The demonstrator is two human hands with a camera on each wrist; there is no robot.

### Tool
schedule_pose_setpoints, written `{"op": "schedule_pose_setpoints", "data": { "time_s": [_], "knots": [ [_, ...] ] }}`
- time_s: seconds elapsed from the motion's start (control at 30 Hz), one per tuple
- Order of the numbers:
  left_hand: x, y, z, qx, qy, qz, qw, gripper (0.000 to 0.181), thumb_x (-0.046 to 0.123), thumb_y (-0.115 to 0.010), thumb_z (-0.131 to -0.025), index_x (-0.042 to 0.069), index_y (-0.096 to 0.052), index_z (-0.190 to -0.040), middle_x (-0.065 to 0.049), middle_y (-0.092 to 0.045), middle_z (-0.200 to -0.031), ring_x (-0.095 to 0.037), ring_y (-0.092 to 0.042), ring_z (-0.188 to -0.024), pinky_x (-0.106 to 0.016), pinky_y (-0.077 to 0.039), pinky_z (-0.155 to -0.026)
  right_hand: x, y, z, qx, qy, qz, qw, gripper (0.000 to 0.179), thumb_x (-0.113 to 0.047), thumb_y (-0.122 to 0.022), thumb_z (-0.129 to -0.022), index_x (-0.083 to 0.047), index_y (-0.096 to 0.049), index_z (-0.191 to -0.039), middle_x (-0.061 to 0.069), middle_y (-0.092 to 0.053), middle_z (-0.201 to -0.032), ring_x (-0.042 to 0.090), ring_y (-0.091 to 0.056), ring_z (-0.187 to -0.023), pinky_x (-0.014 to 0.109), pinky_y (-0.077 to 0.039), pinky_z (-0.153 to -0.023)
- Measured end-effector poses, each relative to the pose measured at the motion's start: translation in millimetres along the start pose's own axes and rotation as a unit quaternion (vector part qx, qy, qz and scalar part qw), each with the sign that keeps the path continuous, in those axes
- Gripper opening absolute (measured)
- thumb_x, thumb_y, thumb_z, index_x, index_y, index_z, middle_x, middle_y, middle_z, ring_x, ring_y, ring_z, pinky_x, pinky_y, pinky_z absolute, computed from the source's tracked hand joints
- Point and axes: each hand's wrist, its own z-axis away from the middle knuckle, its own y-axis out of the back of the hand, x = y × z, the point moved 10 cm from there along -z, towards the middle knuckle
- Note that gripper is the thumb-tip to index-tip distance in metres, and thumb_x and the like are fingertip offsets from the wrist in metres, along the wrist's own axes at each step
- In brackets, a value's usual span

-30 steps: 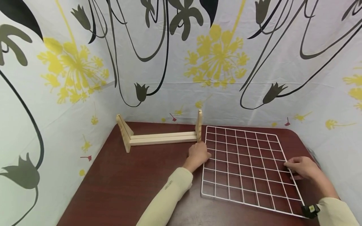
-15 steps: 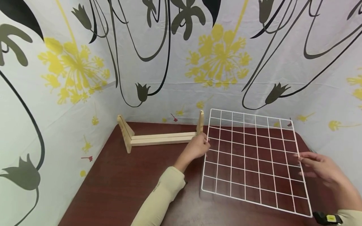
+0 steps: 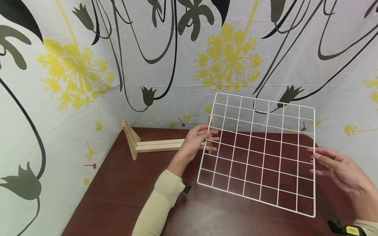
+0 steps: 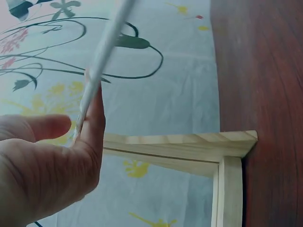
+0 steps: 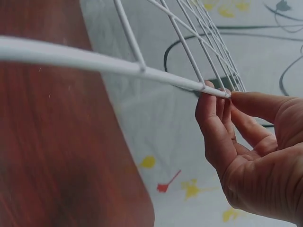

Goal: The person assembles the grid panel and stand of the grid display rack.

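Note:
A white wire grid panel (image 3: 260, 154) is held up off the table, tilted with its far edge raised. My left hand (image 3: 193, 141) holds its left edge, thumb on the near side and fingers reaching behind the wires. On the opposite edge, my right hand (image 3: 339, 167) pinches the frame wire between thumb and fingers; the right wrist view shows this pinch on the white wire (image 5: 175, 80) closely. Behind my left hand stands a pale wooden stand (image 3: 159, 146), two uprights joined by a grooved crossbar. Its right upright is partly hidden by the hand and grid.
The dark red-brown table (image 3: 118, 193) lies under everything. A white cloth (image 3: 177, 75) with yellow and dark plant prints hangs along its back and sides. The wooden stand sits near the back left edge.
Both hands have lifted the grid panel from lying on the table, its far edge rising up and tilting toward me. The panel has shifted slightly left. The stand has stayed put.

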Motion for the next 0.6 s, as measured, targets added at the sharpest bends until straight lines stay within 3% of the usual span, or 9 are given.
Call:
{"op": "schedule_pose_setpoints", "data": {
  "time_s": [0.1, 0.27, 0.47, 0.6],
  "knots": [
    [4.6, 7.9, 3.2, 0.029, 0.014, 0.021, 0.9993, 0.032, 0.022, -0.051, -0.1, 0.006, -0.045, -0.128, -0.017, -0.063, -0.127, -0.04, -0.061, -0.116, -0.054, -0.055, -0.079, -5.5, -9.4, -4.3, -0.003, 0.013, -0.014, 0.9998, 0.041, 0.012, -0.028, -0.099, 0.0, -0.059, -0.122, 0.0, -0.063, -0.128, 0.009, -0.063, -0.109, 0.045, -0.058, -0.076],
    [13.2, 19.3, 7.3, 0.067, 0.032, 0.009, 0.9972, 0.041, 0.036, -0.05, -0.1, 0.009, -0.042, -0.13, -0.016, -0.059, -0.133, -0.033, -0.061, -0.118, -0.058, -0.051, -0.089, -11.7, -23.6, -16.8, 0.021, 0.024, -0.028, 0.9991, 0.037, 0.011, -0.031, -0.099, 0.001, -0.06, -0.121, 0.003, -0.066, -0.119, 0.012, -0.066, -0.101, 0.045, -0.059, -0.074],
    [24.7, 35.7, 11.8, 0.101, 0.018, 0.005, 0.9947, 0.038, 0.037, -0.045, -0.102, 0.011, -0.043, -0.13, -0.019, -0.061, -0.131, -0.032, -0.064, -0.114, -0.057, -0.051, -0.09, -13.7, -46.6, -33.2, 0.012, 0.047, -0.049, 0.9976, 0.037, 0.012, -0.032, -0.098, 0.002, -0.059, -0.122, 0.006, -0.069, -0.111, 0.016, -0.07, -0.097, 0.046, -0.059, -0.071],
    [29.8, 51.2, 16.0, 0.133, 0.009, 0.01, 0.991, 0.041, 0.036, -0.045, -0.102, 0.007, -0.041, -0.131, -0.021, -0.06, -0.13, -0.036, -0.064, -0.113, -0.057, -0.052, -0.087, -4.5, -62.5, -42.3, 0.01, 0.038, -0.024, 0.9989, 0.034, 0.009, -0.035, -0.099, -0.001, -0.059, -0.121, 0.003, -0.067, -0.109, 0.013, -0.069, -0.095, 0.047, -0.059, -0.072]
  ]
}}
